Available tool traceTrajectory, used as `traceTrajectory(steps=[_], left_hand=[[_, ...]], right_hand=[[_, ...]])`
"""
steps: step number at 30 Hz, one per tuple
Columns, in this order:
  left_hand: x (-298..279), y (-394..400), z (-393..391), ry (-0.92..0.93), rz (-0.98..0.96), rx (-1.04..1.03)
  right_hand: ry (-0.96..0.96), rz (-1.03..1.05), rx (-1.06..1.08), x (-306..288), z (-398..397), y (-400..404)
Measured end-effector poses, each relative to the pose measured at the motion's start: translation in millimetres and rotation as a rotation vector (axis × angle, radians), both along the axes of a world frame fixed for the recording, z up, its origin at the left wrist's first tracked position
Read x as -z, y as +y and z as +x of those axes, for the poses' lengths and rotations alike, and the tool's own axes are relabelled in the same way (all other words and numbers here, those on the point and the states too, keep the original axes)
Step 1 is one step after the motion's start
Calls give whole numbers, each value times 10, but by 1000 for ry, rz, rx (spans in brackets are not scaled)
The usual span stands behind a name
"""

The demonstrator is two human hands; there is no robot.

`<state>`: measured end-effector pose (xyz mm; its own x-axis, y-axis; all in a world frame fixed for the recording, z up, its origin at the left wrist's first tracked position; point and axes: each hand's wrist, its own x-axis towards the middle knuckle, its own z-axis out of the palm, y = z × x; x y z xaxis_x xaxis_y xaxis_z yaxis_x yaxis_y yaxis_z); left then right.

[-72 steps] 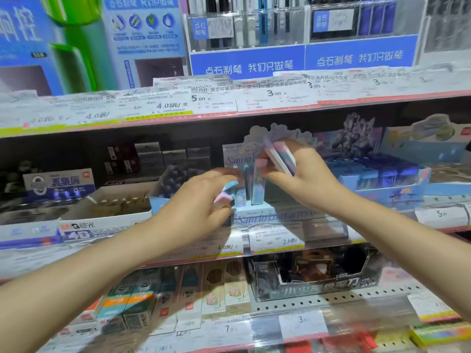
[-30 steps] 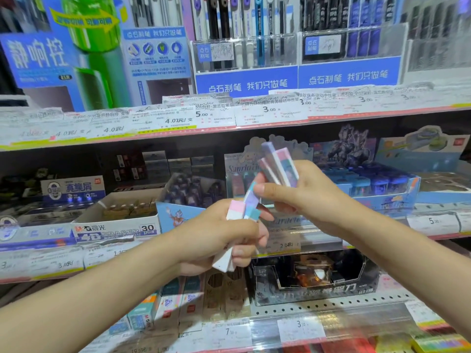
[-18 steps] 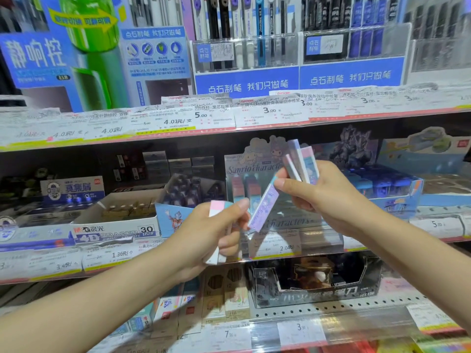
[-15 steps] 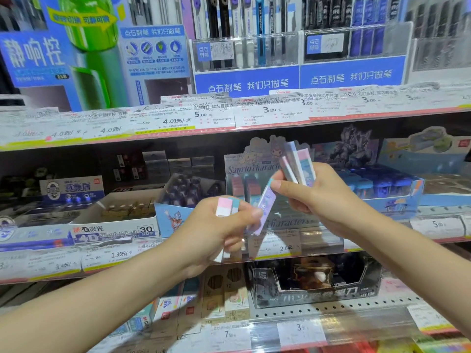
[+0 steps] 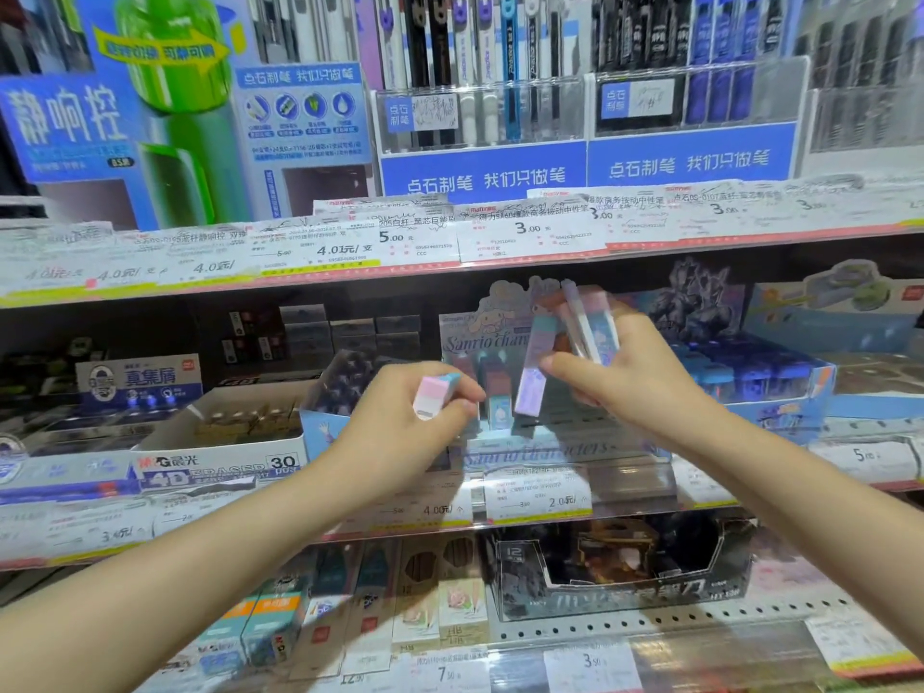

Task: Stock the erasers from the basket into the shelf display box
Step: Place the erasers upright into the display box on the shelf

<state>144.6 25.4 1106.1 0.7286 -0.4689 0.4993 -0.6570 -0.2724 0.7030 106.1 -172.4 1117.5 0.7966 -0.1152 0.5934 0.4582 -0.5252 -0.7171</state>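
The display box (image 5: 560,455), pale blue with a cartoon header card, stands on the middle shelf with a few upright erasers (image 5: 497,392) inside. My left hand (image 5: 400,427) is in front of its left side, shut on a pink, white and teal eraser (image 5: 435,395). My right hand (image 5: 635,382) is in front of the box's upper right, shut on several pastel erasers (image 5: 587,322); one lilac eraser (image 5: 532,387) hangs from its fingertips over the box. The basket is out of view.
A white eraser carton (image 5: 225,442) and a small blue box (image 5: 335,412) stand left of the display box. A blue box of items (image 5: 770,387) stands to its right. Price-tag rails (image 5: 450,242) run along the shelf edges; a dark box (image 5: 620,572) sits on the shelf below.
My left hand pulled back from the box with an eraser, dropped, then rose again. My right hand passed a lilac eraser out to its fingertips and lowered it toward the box.
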Motion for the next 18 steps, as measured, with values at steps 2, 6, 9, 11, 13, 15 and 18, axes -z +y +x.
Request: traceTrajectory(steps=[2, 6, 9, 11, 13, 15, 18], left_hand=[[-40, 60, 39, -228, 144, -58], [-109, 79, 113, -444, 370, -79], [-133, 26, 106, -437, 471, -62], [-144, 5, 114, -425, 527, -71], [-147, -2, 126, -426, 556, -73], [-151, 0, 125, -398, 572, -43], [-175, 2, 116, -358, 591, -13]], right_hand=[[-44, -206, 120, -32, 67, -79], [-108, -336, 169, -16, 236, -107], [-102, -454, 227, -20, 335, -72], [-69, -471, 239, -13, 391, -66], [-41, -489, 249, 13, 438, -73], [-19, -515, 259, 31, 461, -82], [-11, -513, 261, 56, 478, -89]])
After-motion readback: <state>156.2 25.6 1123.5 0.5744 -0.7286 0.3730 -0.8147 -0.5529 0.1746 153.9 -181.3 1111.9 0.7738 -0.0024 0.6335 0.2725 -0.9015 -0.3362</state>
